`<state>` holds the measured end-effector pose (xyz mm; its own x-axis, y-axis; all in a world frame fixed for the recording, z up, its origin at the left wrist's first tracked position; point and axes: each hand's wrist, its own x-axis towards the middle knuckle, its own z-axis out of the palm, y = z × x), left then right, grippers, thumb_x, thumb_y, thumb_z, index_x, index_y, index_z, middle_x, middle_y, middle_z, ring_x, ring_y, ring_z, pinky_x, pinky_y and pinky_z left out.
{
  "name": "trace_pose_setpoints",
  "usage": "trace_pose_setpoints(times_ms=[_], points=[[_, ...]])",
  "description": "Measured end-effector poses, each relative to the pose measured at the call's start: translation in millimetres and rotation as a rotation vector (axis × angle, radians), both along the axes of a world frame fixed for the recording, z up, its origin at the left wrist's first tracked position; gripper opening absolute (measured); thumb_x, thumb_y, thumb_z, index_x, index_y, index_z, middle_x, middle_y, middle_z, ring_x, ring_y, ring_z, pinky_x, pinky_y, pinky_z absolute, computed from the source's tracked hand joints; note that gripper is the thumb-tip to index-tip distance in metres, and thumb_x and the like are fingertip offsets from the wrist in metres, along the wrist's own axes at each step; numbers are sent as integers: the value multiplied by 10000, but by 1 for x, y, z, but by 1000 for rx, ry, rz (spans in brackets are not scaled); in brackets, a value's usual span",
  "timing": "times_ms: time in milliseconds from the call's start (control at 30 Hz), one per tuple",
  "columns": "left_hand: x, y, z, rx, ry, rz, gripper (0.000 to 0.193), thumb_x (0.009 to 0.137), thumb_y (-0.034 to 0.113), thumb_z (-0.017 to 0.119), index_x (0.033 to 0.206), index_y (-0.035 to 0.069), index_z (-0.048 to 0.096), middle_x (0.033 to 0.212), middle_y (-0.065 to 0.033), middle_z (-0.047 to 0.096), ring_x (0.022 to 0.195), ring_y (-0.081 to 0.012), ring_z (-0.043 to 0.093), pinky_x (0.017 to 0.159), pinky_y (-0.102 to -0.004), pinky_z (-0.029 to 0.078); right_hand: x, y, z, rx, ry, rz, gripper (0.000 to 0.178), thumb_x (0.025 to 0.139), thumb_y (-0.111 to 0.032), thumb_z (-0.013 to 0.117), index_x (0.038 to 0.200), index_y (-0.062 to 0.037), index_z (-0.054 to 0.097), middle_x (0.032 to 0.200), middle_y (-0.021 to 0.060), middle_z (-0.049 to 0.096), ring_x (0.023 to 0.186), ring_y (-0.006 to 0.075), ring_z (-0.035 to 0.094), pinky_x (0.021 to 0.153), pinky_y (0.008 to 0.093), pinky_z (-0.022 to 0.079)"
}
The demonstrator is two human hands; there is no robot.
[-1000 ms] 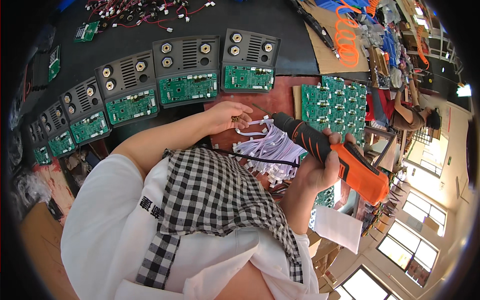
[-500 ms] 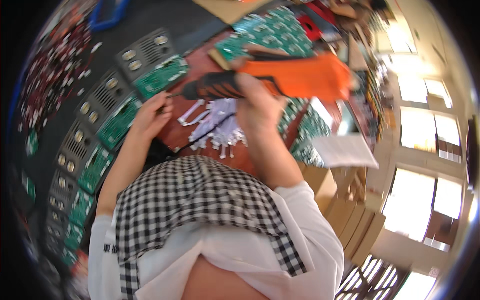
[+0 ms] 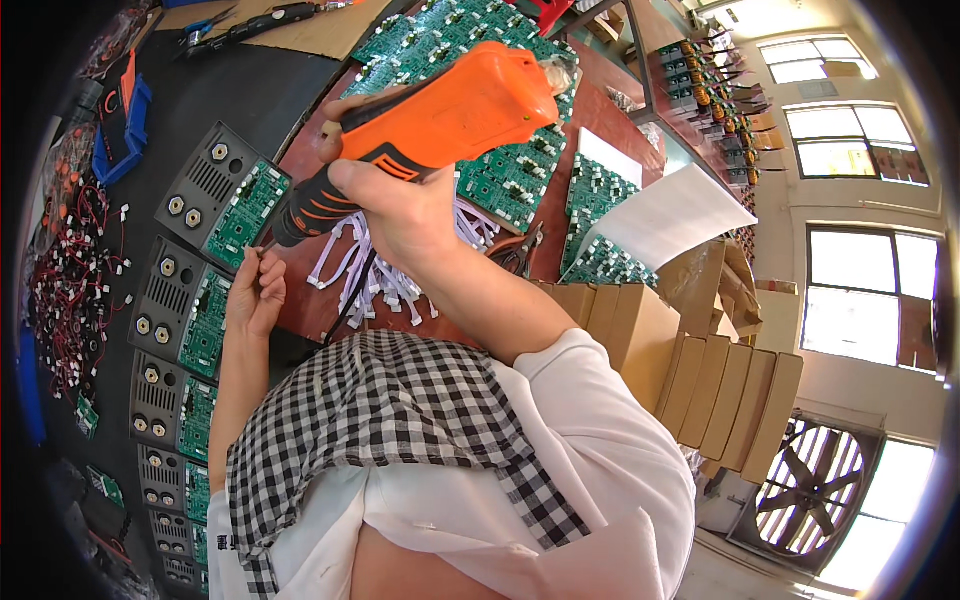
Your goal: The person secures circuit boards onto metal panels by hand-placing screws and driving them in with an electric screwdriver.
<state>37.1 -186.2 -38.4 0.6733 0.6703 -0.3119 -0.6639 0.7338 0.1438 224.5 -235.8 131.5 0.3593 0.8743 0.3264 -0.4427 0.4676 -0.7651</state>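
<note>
My right hand (image 3: 400,205) is wrapped round an orange and black electric screwdriver (image 3: 470,105), tilted so its black nose points down and left. The bit ends at the fingertips of my left hand (image 3: 254,292), which are pinched together; whatever sits between them is too small to make out. Just beyond those fingers lies a green circuit board (image 3: 246,214) on a grey panel (image 3: 196,180) with slots and round metal fittings. Similar panels with boards form a row toward me along the left, the nearest being another grey panel (image 3: 166,268).
White ribbon cables (image 3: 385,285) lie in a bundle below the screwdriver. Green circuit boards (image 3: 515,165) cover the red surface beyond. Red and black wires (image 3: 75,290) are heaped at far left, near a blue tray (image 3: 125,140). Cardboard boxes (image 3: 635,335) stand at right.
The screwdriver has tipped from nearly level to slanting down-left, and my right hand has shifted left with it. My left hand has moved left and toward me in view, still by the bit.
</note>
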Motion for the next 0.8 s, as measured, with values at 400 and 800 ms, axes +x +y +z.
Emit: trace_pose_setpoints(times_ms=[400, 800], points=[[-49, -1, -3, -2, 102, -10, 518, 789, 415, 444, 1008, -54, 474, 820, -123, 541, 821, -232, 541, 782, -317, 453, -69, 8, -11, 0, -323, -174, 432, 605, 3, 582, 1001, 3, 407, 976, 148, 492, 775, 209, 539, 746, 338, 438], [-81, -11, -22, -254, 112, 356, 294, 779, 281, 542, 937, 44, 468, 844, -158, 530, 822, -259, 534, 791, -358, 458, -119, 55, -26, 87, -91, -285, 370, 663, 84, 538, 1003, 19, 406, 1002, 127, 468, 813, 175, 496, 780, 319, 422]])
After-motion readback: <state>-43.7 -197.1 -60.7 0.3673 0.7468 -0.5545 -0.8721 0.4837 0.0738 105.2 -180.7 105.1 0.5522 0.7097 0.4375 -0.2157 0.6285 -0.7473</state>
